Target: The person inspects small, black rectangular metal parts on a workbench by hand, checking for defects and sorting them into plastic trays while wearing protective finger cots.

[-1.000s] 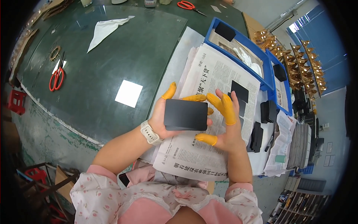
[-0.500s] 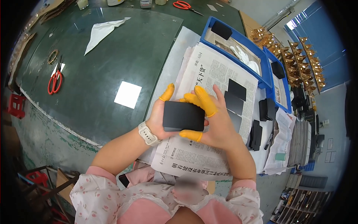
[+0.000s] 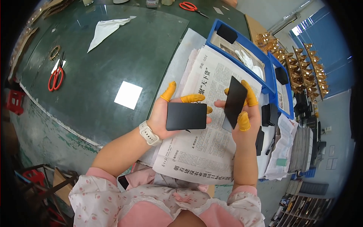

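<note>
A flat card [image 3: 186,116] is being cradled by the left hand [image 3: 160,121]. A tilted card [image 3: 236,99] is being pinched by the right hand [image 3: 253,114]; slipping is being risked by edge contact!

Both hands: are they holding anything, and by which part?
The left hand holds a black card from underneath; the right hand holds a second card, tilted, by its edges.
</note>
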A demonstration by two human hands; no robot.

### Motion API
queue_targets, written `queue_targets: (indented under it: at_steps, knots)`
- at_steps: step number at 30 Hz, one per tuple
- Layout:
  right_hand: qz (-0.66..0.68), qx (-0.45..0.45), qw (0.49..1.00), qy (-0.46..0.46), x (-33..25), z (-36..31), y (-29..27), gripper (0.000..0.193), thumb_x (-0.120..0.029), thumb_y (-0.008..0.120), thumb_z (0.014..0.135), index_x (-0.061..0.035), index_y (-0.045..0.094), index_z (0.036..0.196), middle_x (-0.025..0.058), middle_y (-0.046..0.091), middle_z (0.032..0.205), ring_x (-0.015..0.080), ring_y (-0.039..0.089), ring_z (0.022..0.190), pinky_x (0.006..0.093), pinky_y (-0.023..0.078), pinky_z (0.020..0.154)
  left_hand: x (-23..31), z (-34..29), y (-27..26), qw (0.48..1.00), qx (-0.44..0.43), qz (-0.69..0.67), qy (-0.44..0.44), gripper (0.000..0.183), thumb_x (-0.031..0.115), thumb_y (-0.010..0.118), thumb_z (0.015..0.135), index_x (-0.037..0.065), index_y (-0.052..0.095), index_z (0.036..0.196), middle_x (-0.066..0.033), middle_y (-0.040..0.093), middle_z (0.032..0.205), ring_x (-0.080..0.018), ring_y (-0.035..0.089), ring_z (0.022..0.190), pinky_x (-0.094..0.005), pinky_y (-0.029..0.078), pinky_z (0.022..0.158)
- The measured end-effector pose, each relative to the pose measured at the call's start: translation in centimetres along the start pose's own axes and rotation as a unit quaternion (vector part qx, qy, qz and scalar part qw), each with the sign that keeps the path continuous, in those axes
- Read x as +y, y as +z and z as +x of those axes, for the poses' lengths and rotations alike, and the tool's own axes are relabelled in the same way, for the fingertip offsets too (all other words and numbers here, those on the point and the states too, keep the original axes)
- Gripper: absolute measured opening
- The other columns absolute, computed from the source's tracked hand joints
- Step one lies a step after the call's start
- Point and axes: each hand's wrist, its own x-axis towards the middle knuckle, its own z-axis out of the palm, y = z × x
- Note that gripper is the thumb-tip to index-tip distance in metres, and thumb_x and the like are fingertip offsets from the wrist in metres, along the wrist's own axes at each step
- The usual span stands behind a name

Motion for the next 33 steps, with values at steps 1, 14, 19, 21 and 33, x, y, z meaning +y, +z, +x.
queue_targets:
  at_steps: [1, 14, 19, 21, 33]
  knots:
    - [0.026, -0.003, 1.0, -0.003, 0.3, 0.0, -0.1, 0.099, -0.032, 0.087, 0.083, 0.003, 0.029, 0.157, 0.0172, 0.061, 0.133, 0.0395, 0.07, 0.111, 0.0453, 0.053, 0.099, 0.0, 0.0, -0.1, 1.0, 0.005, 0.005, -0.004, 0.096, 0.075, 0.037, 0.098, -0.007, 0.043, 0.148, -0.0368, 0.052, 0.141, -0.0556, 0.059, 0.121, -0.0582, 0.045, 0.11]
    - [0.092, -0.07, 0.993, -0.001, 2.3, -0.9, -1.5, 0.098, 0.008, 0.091, 0.063, -0.0027, 0.044, 0.148, 0.0217, 0.055, 0.147, 0.0387, 0.043, 0.146, 0.0503, 0.035, 0.121, -0.3, 0.1, -0.1, 0.999, 0.008, 0.034, 0.013, 0.092, 0.068, 0.038, 0.102, -0.011, 0.043, 0.147, -0.0266, 0.054, 0.146, -0.0364, 0.057, 0.132, -0.0488, 0.042, 0.114]
    - [0.066, -0.085, 0.994, 0.022, 2.4, -1.2, -1.5, 0.094, 0.01, 0.088, 0.066, -0.0031, 0.044, 0.148, 0.022, 0.055, 0.147, 0.0317, 0.049, 0.142, 0.0452, 0.039, 0.119, -0.5, 0.3, 0.4, 0.999, 0.014, 0.046, 0.018, 0.091, 0.069, 0.034, 0.102, -0.009, 0.045, 0.147, -0.0243, 0.054, 0.147, -0.0341, 0.057, 0.133, -0.0472, 0.042, 0.115]
    - [0.051, -0.083, 0.995, 0.029, 2.5, -1.3, -1.6, 0.093, 0.01, 0.089, 0.066, -0.0029, 0.045, 0.147, 0.0215, 0.054, 0.148, 0.0283, 0.052, 0.138, 0.0434, 0.041, 0.117, -0.5, 0.4, 0.5, 0.998, 0.024, 0.061, 0.017, 0.09, 0.07, 0.031, 0.103, -0.007, 0.047, 0.147, -0.0222, 0.055, 0.146, -0.032, 0.057, 0.133, -0.0461, 0.043, 0.115]
    - [0.034, -0.112, 0.993, 0.035, 2.9, -1.5, -1.5, 0.093, 0.008, 0.088, 0.069, -0.0033, 0.042, 0.149, 0.0176, 0.052, 0.15, 0.0279, 0.053, 0.137, 0.0433, 0.042, 0.116, -0.6, 0.4, 0.3, 0.998, 0.032, 0.042, 0.02, 0.091, 0.07, 0.032, 0.102, -0.009, 0.049, 0.144, -0.0235, 0.056, 0.145, -0.0319, 0.058, 0.131, -0.0452, 0.042, 0.116]
